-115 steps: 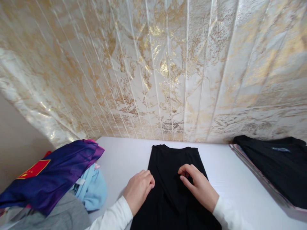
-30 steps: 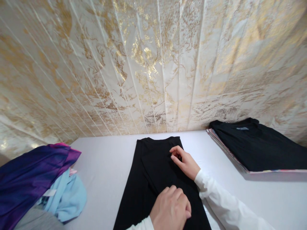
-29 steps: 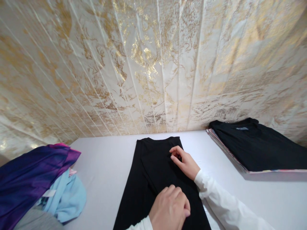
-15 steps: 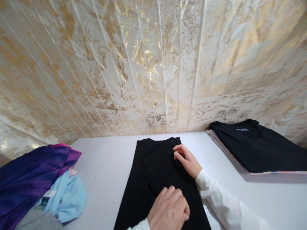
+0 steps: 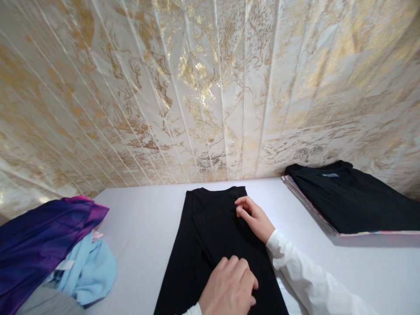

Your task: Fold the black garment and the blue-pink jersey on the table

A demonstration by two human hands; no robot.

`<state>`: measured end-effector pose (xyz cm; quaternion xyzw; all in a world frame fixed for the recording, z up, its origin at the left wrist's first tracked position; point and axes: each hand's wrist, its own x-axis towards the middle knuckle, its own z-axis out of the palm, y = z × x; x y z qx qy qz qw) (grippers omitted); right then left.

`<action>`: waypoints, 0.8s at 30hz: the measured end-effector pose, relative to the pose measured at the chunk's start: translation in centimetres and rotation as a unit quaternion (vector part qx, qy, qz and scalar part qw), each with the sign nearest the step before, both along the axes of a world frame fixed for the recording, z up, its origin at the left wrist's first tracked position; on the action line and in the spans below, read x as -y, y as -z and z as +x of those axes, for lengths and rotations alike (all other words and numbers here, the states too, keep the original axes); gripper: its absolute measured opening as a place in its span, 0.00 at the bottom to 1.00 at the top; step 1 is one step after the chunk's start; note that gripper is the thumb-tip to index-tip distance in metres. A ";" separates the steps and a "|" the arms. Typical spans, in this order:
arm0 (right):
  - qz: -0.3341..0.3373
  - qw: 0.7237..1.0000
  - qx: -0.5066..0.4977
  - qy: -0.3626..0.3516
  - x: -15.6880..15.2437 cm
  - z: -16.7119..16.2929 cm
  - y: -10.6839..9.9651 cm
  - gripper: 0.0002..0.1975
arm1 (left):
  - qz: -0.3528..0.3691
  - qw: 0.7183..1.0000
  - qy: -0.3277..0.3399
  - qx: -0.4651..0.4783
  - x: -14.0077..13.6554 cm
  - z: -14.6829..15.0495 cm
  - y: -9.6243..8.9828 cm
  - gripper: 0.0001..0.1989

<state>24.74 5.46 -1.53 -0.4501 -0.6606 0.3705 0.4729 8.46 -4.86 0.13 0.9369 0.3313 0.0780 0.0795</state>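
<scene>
A black long garment (image 5: pixel 183 271), apparently a shirt, lies folded lengthwise on the white table, with a narrow layer folded over its upper part. Low on it, my left hand (image 5: pixel 229 286) is curled with its knuckles up and fingers bent down to the cloth. Its fingertips are hidden, though it seems to grip the fabric. Farther up, near the garment's right edge, my right hand (image 5: pixel 255 218) has loosely bent fingers, with a small gap between thumb and forefinger. Nothing is visible in it, and whether its fingertips touch the cloth is unclear.
Folded clothes with a black T-shirt (image 5: pixel 357 201) on top lie at the right. On the left is a loose heap: a purple garment (image 5: pixel 42 232), a light blue one (image 5: pixel 95 271) and a grey one (image 5: pixel 49 302). A gold-patterned curtain (image 5: pixel 203 96) hangs behind the table (image 5: pixel 141 236).
The view has shifted very slightly. Both hands and the black garment stay almost exactly where they were.
</scene>
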 end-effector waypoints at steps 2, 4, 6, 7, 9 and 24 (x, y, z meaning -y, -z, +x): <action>0.002 1.000 0.001 0.001 0.0 0.0 0.0 0.09 | 0.001 1.000 0.000 0.001 0.0 0.1 0.1 0.13; 0.003 1.000 0.003 0.002 0.0 0.0 0.0 0.09 | -0.004 1.000 -0.001 0.004 -0.1 0.3 0.2 0.12; 0.004 1.000 0.006 0.002 0.1 -0.1 0.0 0.09 | -0.010 1.000 -0.002 0.008 -0.1 0.4 0.3 0.11; 0.005 1.000 0.008 0.002 0.1 -0.1 0.0 0.09 | -0.012 1.000 -0.004 0.011 -0.2 0.5 0.3 0.11; 0.003 1.000 0.011 0.002 0.1 -0.1 -0.1 0.09 | -0.022 1.000 -0.010 0.020 -0.2 0.5 0.0 0.11; -0.015 0.983 -0.168 0.067 -0.5 0.3 -0.2 0.12 | -0.128 0.977 -0.102 0.137 -0.6 -1.6 -3.5 0.08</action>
